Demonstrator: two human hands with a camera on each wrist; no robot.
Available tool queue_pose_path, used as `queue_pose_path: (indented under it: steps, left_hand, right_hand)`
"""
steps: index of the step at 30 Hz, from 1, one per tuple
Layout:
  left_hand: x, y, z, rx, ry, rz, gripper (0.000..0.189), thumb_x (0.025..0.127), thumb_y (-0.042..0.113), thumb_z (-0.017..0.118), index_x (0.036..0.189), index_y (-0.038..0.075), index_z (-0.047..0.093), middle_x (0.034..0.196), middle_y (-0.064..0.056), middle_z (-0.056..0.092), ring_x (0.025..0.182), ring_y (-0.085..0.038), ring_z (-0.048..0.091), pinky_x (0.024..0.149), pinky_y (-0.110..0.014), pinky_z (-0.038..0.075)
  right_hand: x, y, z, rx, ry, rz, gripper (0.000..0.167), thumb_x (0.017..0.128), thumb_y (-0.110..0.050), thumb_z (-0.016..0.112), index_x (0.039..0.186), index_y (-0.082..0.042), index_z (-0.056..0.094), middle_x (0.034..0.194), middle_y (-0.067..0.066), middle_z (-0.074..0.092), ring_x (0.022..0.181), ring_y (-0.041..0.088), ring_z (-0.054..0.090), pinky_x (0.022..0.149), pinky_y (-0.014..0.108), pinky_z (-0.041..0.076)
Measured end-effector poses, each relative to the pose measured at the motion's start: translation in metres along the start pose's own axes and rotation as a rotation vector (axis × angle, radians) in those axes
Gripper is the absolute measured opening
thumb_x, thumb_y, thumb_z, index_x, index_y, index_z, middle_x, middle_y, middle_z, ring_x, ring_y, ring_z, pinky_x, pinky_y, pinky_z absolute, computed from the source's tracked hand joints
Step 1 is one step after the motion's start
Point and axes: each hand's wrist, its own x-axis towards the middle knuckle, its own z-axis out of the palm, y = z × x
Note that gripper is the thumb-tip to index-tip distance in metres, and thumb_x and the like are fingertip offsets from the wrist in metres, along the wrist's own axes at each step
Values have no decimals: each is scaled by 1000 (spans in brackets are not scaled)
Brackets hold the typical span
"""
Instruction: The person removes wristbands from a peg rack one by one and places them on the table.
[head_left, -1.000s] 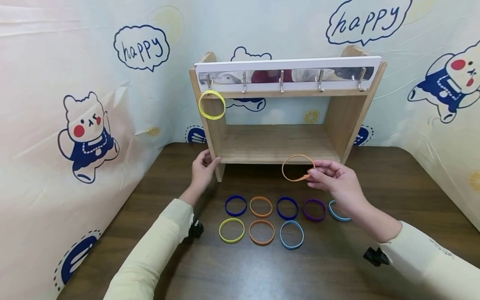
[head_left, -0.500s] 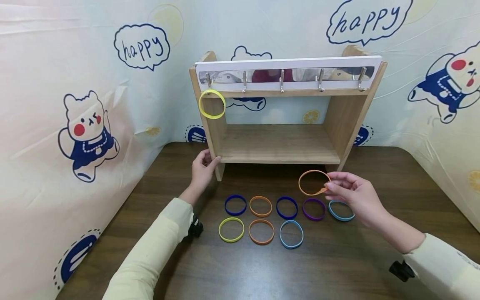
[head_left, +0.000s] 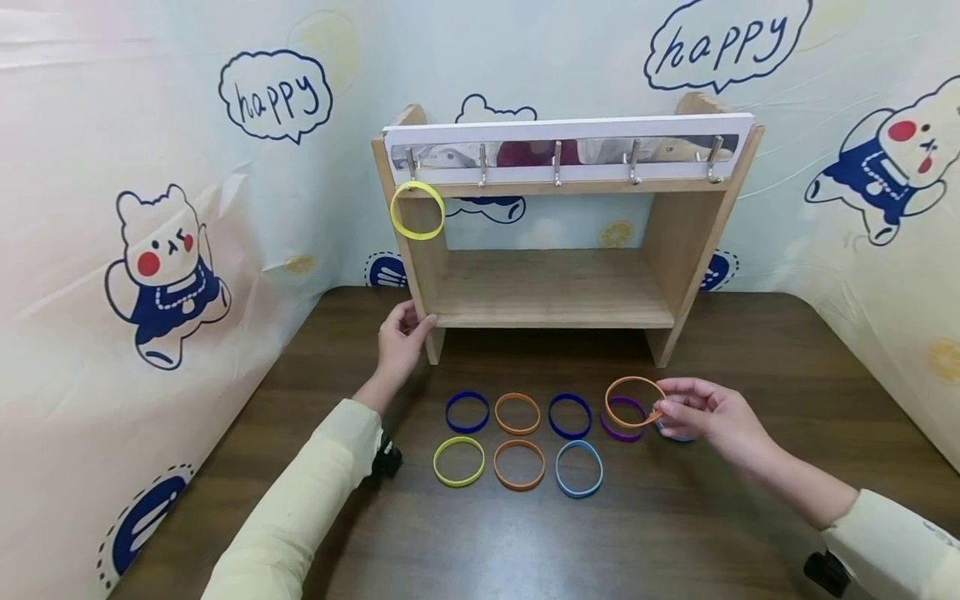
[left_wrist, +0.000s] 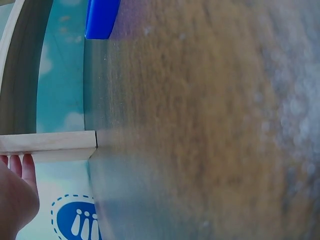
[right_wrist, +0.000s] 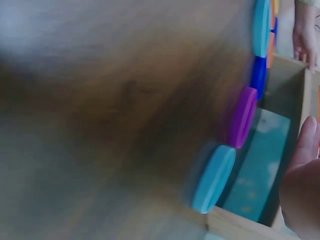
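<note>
My right hand (head_left: 714, 421) pinches an orange silicone wristband (head_left: 633, 379) between thumb and fingers, held above a purple wristband (head_left: 622, 435) that it partly overlaps in the head view. A light blue wristband (right_wrist: 215, 179) lies under that hand, mostly hidden from the head camera. At the left side panel of a wooden shelf (head_left: 555, 287), low down, my left hand (head_left: 400, 340) grips the panel, thumb at its front edge. The left wrist view shows fingers (left_wrist: 29, 172) against the panel's outer face. A yellow wristband (head_left: 417, 211) hangs from the leftmost metal hook.
Several wristbands lie in two rows on the dark wooden table (head_left: 465, 550): dark blue (head_left: 467, 412), orange (head_left: 517, 414), dark blue (head_left: 570, 417), yellow-green (head_left: 459, 461), orange (head_left: 519, 465) and light blue (head_left: 579, 469). A white rail (head_left: 570, 125) with several metal hooks crosses the shelf's top.
My right hand has moved right and down toward the table with the orange wristband, away from the shelf's lower board. The left hand stays at the side panel. The head view has shifted slightly.
</note>
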Motion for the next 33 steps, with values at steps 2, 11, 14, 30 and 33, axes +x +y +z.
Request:
queue_pose_path:
  steps: [2,11,14,30,33]
  left_hand:
    - [-1,0,-1,6,7,-10,36,90,4,69,121,-9,58,108,-25,60,95,-25,57,76,-18,49]
    - [-1,1,0,21,6,-17,36,90,5,69,122,-9,58,109,-24,60,96,-24,57,77,-18,49]
    - [-1,1,1,12,9,-13,36,90,4,69,121,-9,58,109,-25,60,96,-26,57,77,-18,49]
    - [-3,2,1,-8,29,-17,35,89,5,71,120,-8,61,107,-25,62,94,-28,56,71,-18,50]
    - [-2,2,1,-33,40,-28,37,88,4,71,122,-8,61,107,-25,62,92,-26,56,71,-19,51]
  right_hand:
    - [-2,6,-2,-1,-21,0,23,93,-6,65,116,-4,62,100,14,69,88,26,69,75,40,56]
    - [-14,23,-9,-35,-76,40,38,93,-3,64,123,16,50,102,22,68,89,26,69,74,40,56]
    - [-17,27,-12,-35,-111,50,39,94,-3,62,124,18,47,102,24,68,90,26,69,75,40,56]
    - [-33,44,-12,-30,-170,110,46,94,-5,63,126,22,42,101,21,68,89,22,69,73,40,57]
    - [-35,45,-11,-34,-166,120,47,94,-5,63,126,21,42,101,20,68,89,22,69,73,39,57]
